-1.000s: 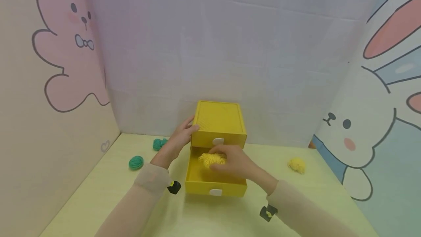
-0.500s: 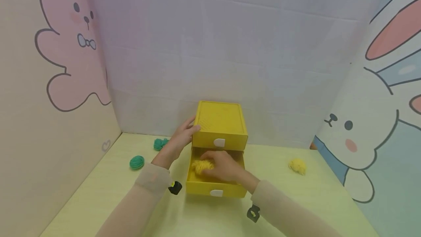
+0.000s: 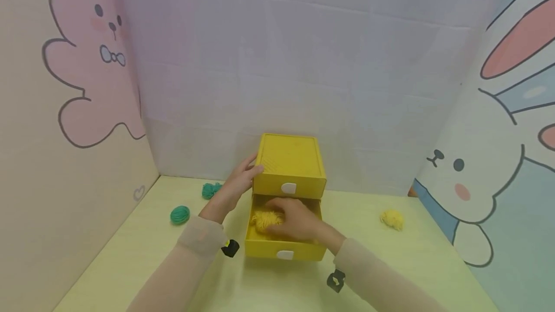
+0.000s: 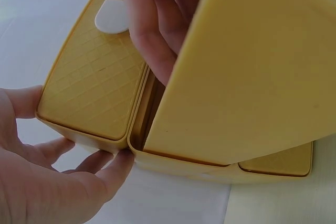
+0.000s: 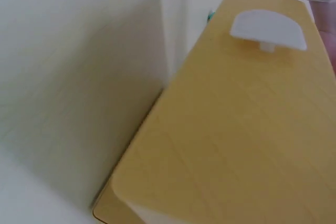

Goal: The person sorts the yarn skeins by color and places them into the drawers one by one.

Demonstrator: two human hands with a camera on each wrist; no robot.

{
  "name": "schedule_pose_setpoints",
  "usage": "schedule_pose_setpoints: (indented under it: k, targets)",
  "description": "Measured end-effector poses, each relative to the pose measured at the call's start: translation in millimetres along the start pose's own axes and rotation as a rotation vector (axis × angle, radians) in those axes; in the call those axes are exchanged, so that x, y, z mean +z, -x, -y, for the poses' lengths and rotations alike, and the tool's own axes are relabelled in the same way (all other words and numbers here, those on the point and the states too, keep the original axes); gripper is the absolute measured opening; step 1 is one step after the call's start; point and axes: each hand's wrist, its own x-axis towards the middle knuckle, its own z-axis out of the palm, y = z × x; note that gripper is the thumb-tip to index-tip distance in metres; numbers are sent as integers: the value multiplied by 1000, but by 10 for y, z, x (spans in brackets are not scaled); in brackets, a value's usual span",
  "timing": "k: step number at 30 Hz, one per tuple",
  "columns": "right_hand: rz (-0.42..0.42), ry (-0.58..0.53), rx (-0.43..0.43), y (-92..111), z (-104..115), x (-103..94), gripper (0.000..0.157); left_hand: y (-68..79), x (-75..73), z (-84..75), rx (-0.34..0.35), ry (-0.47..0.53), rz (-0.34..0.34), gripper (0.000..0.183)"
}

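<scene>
My left hand (image 3: 235, 186) holds the left side of a yellow plastic drawer cabinet (image 3: 291, 155). In the left wrist view its thumb is at a corner and the fingertips (image 4: 124, 157) touch the side. Below the top drawer, with its white pull (image 4: 112, 17), another drawer (image 3: 305, 251) is pulled well out. My right hand (image 3: 298, 220) reaches into that drawer, thumb and fingers curled round a yellow yarn ball (image 3: 261, 221) at its left. The right wrist view shows mainly the drawer's front (image 5: 226, 124) with its pull (image 5: 269, 27); the right hand is hidden there.
Two green yarn balls lie left of the cabinet: a round one (image 3: 179, 214) and one (image 3: 210, 190) farther back, partly behind my left arm. Another yellow yarn ball (image 3: 392, 219) lies to the right on the pale table (image 3: 360, 235). Fabric walls (image 3: 368, 110) stand behind and on both sides.
My right hand has brought the yarn ball down and left into the open drawer. In the last half second its fingers have spread slightly. My left hand stays at the cabinet.
</scene>
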Motion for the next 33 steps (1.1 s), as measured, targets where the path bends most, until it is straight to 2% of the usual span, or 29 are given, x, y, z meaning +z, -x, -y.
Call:
schedule_pose_setpoints:
  k: [3, 8, 14, 17, 21, 27, 33]
  targets:
    - [16, -1, -3, 48, 3, -105, 61, -5, 2, -8, -8, -6, -4, 71]
    - [65, 7, -60, 175, 44, -331, 59, 8, -4, -17, -19, -15, -5, 72]
    - [88, -92, -39, 397, -30, -646, 56, 10, -15, -20, -12, -22, 3, 72]
    - [78, -150, -30, 533, -165, -792, 53, 7, -14, -21, -2, -19, 16, 73]
    - [28, -160, -22, 719, -393, -979, 45, 2, -7, -20, 0, -15, 26, 72]
    - [-94, -110, 62, 964, -760, -1198, 38, 1, -15, -21, -11, -22, 13, 72]
    - [-208, -12, 157, 1184, -1305, -1247, 42, 8, -29, -15, -12, -21, 16, 72]
